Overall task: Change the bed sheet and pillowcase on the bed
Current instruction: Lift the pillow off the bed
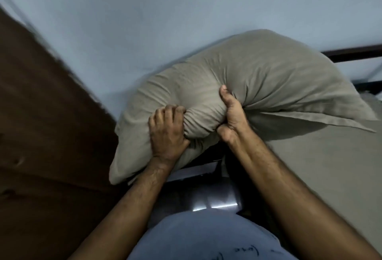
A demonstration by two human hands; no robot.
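A plump pillow in a grey-beige pillowcase point(258, 77) is held up in front of me, tilted over the head end of the bed. My left hand point(165, 131) grips a bunched fold of the case at the pillow's near edge. My right hand point(231, 115) grips the same bunched edge a little to the right, thumb pressed up into the fabric. The pillowcase's flat flap sticks out to the right. Below it, the bed point(330, 166) is covered by a sheet of the same grey-beige colour.
A dark brown wooden panel point(41, 125) fills the left side. A pale blue wall point(165, 11) stands behind the pillow. A dark bed frame rail point(355, 54) shows at the upper right. Between my arms there is shiny floor point(213, 201) beside the bed.
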